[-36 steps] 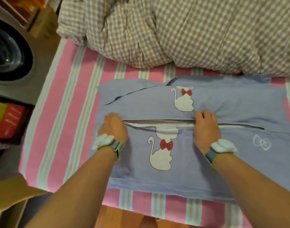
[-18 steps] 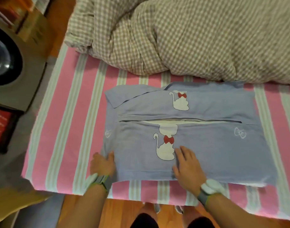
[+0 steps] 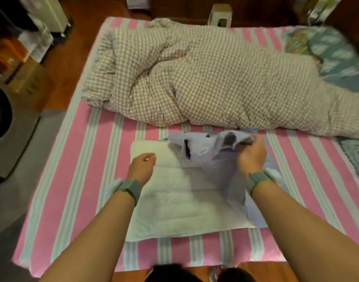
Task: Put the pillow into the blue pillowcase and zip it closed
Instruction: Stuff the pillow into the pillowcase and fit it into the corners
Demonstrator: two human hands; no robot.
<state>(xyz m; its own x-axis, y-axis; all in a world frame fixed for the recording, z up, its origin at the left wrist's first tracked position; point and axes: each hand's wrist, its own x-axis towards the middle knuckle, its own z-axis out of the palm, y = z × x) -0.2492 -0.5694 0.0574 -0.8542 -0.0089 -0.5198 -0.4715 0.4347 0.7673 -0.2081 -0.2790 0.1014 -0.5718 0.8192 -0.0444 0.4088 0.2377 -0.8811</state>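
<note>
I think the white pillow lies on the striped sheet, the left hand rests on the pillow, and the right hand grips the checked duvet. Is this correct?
Not quite. In the head view the right hand grips the bunched blue pillowcase, not the checked duvet, which lies untouched further back. The rest holds: the white pillow lies on the striped sheet, and the left hand rests on it.

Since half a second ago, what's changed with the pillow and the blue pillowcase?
The blue pillowcase, then flat and covering the pillow, is now bunched toward the right, baring most of the white pillow. The right hand, which lay flat on it, now grips its gathered fabric; the left hand moved from the case's edge onto the pillow. The checked duvet stayed put.
</note>
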